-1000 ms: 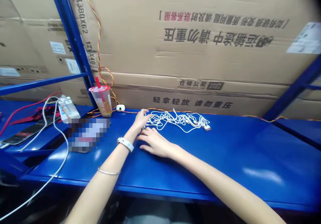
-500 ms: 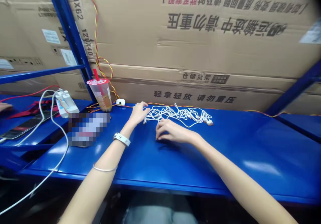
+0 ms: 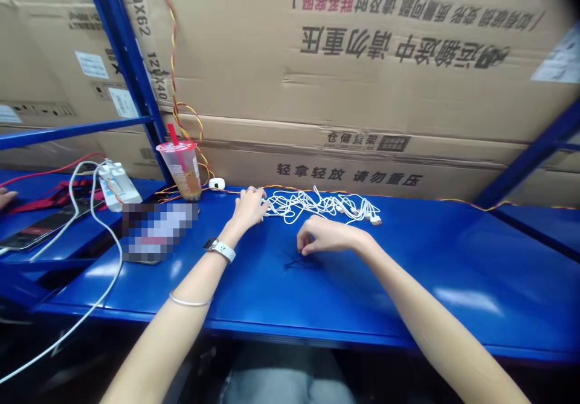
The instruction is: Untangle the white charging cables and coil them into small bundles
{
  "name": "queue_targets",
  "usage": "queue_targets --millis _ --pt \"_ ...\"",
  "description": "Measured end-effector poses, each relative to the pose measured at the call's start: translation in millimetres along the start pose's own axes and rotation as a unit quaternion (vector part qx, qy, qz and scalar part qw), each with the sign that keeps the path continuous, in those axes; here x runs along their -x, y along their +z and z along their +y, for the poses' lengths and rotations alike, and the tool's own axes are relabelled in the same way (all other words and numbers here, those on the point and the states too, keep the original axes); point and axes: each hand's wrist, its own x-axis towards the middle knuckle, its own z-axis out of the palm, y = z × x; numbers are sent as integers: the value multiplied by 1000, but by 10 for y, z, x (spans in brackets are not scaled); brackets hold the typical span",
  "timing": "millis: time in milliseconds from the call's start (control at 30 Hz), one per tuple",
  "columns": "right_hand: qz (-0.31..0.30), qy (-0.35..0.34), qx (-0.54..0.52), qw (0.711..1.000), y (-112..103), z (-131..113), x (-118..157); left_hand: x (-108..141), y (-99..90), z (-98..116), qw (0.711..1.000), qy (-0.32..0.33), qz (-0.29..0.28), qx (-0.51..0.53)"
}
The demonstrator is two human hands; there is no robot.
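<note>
Several white USB cables (image 3: pixel 312 203) lie in a loose tangle along the back of the blue shelf (image 3: pixel 254 295). At the tangle's left end, my left hand (image 3: pixel 249 209) has its fingers closed around the cable ends; the fingertips are partly hidden. A small cluster of thin black strands, like twist ties (image 3: pixel 299 263), rests in front of the cables. Just above these strands my right hand (image 3: pixel 328 235) is curled, thumb and fingers pinched together at the shelf surface. Whatever is between those fingertips is hidden.
Left of my arms are a blurred-out phone (image 3: pixel 158 235), a drink cup (image 3: pixel 181 171), a white earbud case (image 3: pixel 216 183) and a white power strip (image 3: pixel 118 186). Cardboard boxes (image 3: pixel 254 90) stand behind. Another person's hand (image 3: pixel 6 197) shows at the far left.
My right hand has moved slightly right, its fingers curling into a pinch and uncovering more of the black strands. The left hand's fingers have drawn in at the cables' left end.
</note>
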Motion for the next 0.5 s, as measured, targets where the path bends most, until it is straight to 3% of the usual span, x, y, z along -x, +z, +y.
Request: queue_targets --millis 100,200,333,433,500 --pt "-37 30 -16 999 -18 5 41 8 0 -2 1000 4 -8 -6" --pt "-22 32 -25 999 -51 39 80 16 -10 -18 1000 8 -10 -11" --pt "96 81 23 992 -130 193 142 22 -34 -44 1000 8 -10 -14" --pt "186 200 121 954 -181 381 188 17 -30 -63 1000 20 16 -14" --pt "211 265 153 928 -207 516 227 10 -7 -86 999 19 32 -16"
